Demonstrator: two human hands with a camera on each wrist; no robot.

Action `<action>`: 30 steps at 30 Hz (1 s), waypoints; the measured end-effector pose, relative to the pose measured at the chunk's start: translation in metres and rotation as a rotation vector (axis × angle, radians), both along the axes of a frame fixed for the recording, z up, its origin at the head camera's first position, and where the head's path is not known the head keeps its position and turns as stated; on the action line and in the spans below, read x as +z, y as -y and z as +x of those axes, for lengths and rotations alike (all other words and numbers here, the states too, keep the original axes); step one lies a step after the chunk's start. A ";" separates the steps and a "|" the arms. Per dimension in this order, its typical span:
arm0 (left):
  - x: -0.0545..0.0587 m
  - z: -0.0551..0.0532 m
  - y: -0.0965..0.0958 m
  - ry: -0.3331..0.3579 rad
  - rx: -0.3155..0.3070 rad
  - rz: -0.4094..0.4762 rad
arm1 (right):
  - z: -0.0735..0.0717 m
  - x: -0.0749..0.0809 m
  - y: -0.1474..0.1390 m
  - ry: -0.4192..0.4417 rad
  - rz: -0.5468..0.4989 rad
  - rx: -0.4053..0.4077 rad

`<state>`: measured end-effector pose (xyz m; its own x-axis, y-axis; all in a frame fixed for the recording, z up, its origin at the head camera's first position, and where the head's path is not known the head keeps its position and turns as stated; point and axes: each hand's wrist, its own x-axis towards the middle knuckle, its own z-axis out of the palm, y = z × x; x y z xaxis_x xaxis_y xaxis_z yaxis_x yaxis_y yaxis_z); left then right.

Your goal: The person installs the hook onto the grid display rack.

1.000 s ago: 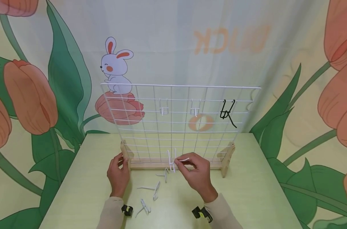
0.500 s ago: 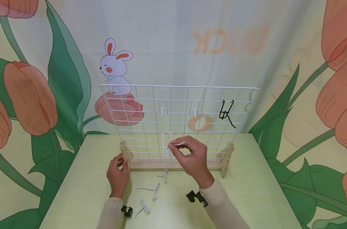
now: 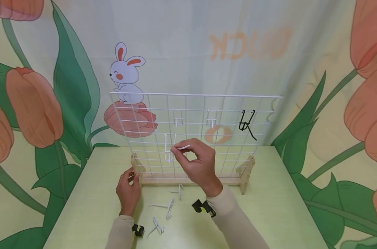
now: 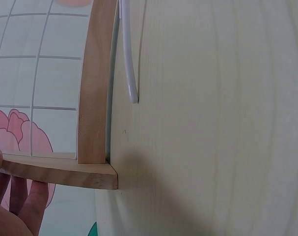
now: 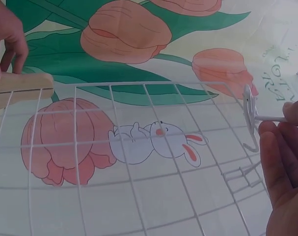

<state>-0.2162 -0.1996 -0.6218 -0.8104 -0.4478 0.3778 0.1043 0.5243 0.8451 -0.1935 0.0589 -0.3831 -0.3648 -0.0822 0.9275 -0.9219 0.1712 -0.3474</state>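
Note:
My right hand (image 3: 198, 162) pinches the prong of a white wire hook (image 3: 166, 147), held in front of the white wire grid panel (image 3: 194, 94), left of its middle. Thumb and fingertips close on that prong in the right wrist view, with the hook's backing (image 5: 250, 113) out past them. At the panel's left end my left hand (image 3: 128, 192) holds the wooden foot (image 4: 65, 173) of the stand, thumb on one side and fingers on the other. Two white hooks, one left (image 3: 177, 121) and one right (image 3: 211, 122), and a black hook (image 3: 244, 125) hang on the panel's upper part.
Three loose white hooks lie on the table before the stand: one near the base bar (image 3: 180, 191), a middle hook (image 3: 169, 208) and a front hook (image 3: 158, 226). The stand's right foot (image 3: 246, 174) is on the table. A printed curtain (image 3: 182, 45) hangs behind.
My right hand has carried the white hook up and to the left, from low by the base bar to the panel's middle height. My left hand has stayed on the stand's foot.

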 end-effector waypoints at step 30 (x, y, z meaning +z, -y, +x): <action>-0.002 0.000 0.000 -0.003 -0.003 -0.025 | -0.021 0.041 0.057 -0.059 0.034 -0.073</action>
